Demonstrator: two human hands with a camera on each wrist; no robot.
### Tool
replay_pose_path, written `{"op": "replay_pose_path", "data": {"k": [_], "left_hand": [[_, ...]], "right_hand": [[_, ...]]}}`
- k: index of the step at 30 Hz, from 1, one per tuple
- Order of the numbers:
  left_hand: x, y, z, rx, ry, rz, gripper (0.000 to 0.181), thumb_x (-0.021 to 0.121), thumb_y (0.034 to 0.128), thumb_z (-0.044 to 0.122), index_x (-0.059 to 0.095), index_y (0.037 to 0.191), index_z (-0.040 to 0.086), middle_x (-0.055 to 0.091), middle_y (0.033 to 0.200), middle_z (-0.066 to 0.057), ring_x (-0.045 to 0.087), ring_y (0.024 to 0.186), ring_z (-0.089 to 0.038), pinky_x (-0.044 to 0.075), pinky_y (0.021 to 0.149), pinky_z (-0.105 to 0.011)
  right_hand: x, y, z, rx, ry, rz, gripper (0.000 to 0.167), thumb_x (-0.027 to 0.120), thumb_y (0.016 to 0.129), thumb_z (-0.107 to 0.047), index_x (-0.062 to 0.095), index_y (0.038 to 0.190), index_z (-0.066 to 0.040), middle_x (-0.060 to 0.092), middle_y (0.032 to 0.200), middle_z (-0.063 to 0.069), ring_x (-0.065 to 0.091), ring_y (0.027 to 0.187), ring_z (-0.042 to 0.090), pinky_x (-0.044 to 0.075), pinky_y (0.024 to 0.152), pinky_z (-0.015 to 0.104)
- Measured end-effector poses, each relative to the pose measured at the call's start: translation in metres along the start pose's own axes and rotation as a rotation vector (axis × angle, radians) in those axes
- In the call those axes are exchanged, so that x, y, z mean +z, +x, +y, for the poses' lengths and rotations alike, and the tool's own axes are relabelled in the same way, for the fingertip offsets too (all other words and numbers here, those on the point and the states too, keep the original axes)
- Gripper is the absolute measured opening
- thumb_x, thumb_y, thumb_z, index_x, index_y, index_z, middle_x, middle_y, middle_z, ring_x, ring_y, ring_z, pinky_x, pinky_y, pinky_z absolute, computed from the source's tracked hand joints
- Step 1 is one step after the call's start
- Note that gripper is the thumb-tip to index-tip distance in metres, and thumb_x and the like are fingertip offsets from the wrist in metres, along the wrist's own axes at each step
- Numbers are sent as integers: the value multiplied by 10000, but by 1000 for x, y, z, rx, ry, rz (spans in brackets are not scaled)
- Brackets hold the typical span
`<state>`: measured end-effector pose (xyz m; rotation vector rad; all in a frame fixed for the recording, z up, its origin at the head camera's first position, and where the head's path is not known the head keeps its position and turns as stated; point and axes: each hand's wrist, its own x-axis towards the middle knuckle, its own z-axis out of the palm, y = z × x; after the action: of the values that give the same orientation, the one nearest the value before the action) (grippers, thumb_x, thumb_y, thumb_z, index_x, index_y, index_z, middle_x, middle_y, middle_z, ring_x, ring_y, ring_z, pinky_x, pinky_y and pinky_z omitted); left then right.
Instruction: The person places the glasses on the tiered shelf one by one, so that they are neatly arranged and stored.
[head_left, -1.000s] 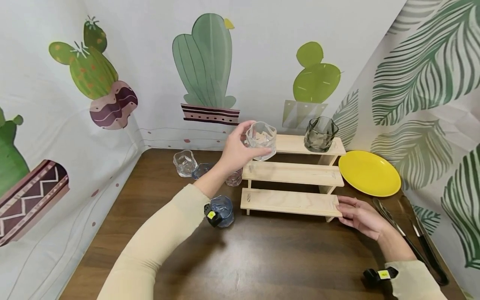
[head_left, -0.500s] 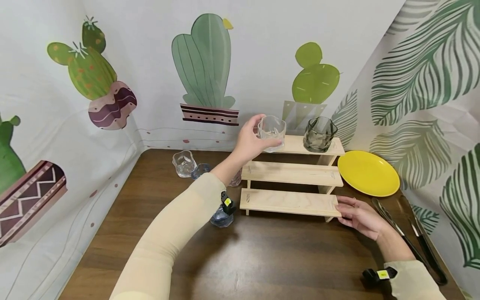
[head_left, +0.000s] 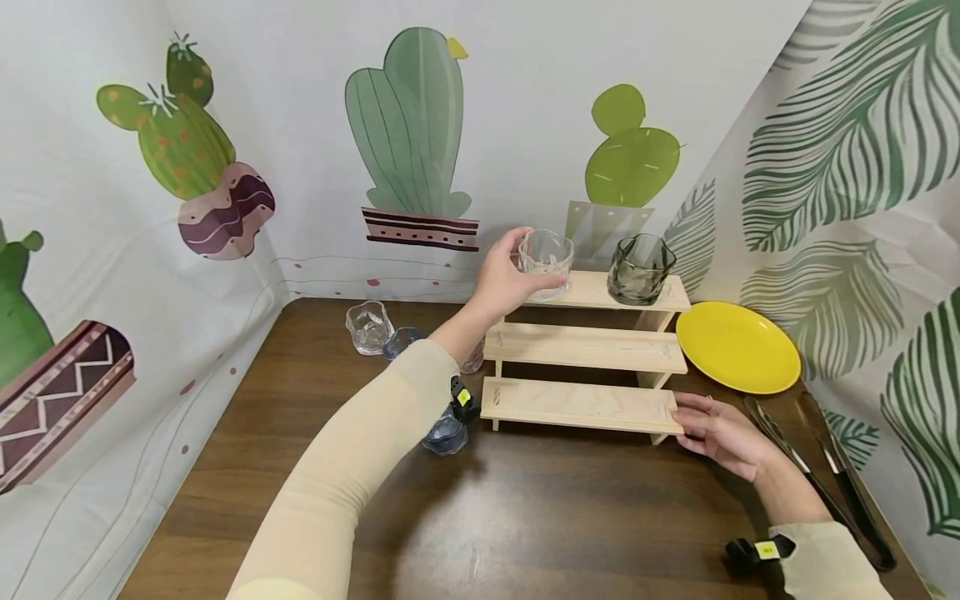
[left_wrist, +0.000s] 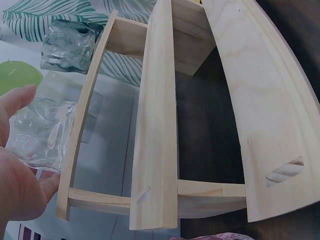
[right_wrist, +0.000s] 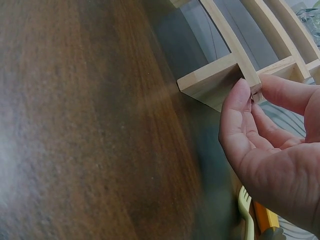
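My left hand [head_left: 501, 279] grips a clear, wavy-sided glass tumbler [head_left: 546, 250] at the left end of the top shelf of a three-tier wooden rack [head_left: 585, 404]. In the left wrist view the tumbler's base [left_wrist: 62, 135] meets the top board's edge, fingers and thumb around its sides. My right hand [head_left: 723, 437] pinches the right end of the lowest board; in the right wrist view the thumb and fingers [right_wrist: 235, 100] close on that corner. A smoky grey tumbler [head_left: 641, 271] stands on the top shelf's right end.
Left of the rack are a clear tumbler [head_left: 369, 327], a blue glass [head_left: 403, 340], a partly hidden pinkish glass [head_left: 474, 358] and another blue glass [head_left: 446, 435]. To the right lie a yellow plate [head_left: 738, 346] and black-handled tongs [head_left: 855, 492]. The right wrist view shows a pale fork [right_wrist: 245, 202].
My left hand has carried the clear tumbler right and back to the top shelf's left end, then lowered it slightly or held it there. The right hand has stayed on the rack.
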<state>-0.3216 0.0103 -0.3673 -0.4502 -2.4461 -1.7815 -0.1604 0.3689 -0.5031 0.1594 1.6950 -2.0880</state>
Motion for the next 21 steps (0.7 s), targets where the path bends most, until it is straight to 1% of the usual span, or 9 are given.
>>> {"op": "replay_pose_path", "data": {"k": [4,9,14,17,21], "left_hand": [[1,0,1,-7,7,3,905,972,741,251,498,1496,99,579,1396,-100,557,1144,-164,489,961,-307],[1,0,2,-11,40,-4,898,963,752,270,487,1501,131,564,1419,-95,544,1163,-163,477,981,-320],[-4,-4,3,-19,61,-13,996,963,744,348,426,1561,158,517,1458,-72,522,1229,-182,470,1015,-335],[-12,-8,4,-8,34,-12,1037,955,748,380,391,1591,164,493,1492,-86,511,1292,-223,481,1028,-364],[-26,-19,4,29,-53,-37,1005,931,782,344,374,1601,176,448,1544,-138,471,1372,-322,476,1062,-457]], "right_hand": [[0,0,1,-3,0,-5,258,558,1061,-28,559,1242,-211,690,1136,15,670,961,150,587,810,296],[-2,-1,1,-3,-2,-4,256,558,1062,-30,563,1240,-214,686,1141,17,668,966,153,587,813,299],[-2,0,1,4,-2,5,259,563,1061,-34,559,1250,-210,687,1145,12,671,971,154,587,815,300],[-2,1,1,6,-2,7,257,564,1061,-35,561,1247,-212,687,1145,11,671,972,155,587,818,301],[-2,1,1,4,1,5,255,563,1059,-31,580,1219,-229,687,1136,12,672,962,152,587,815,301]]}}
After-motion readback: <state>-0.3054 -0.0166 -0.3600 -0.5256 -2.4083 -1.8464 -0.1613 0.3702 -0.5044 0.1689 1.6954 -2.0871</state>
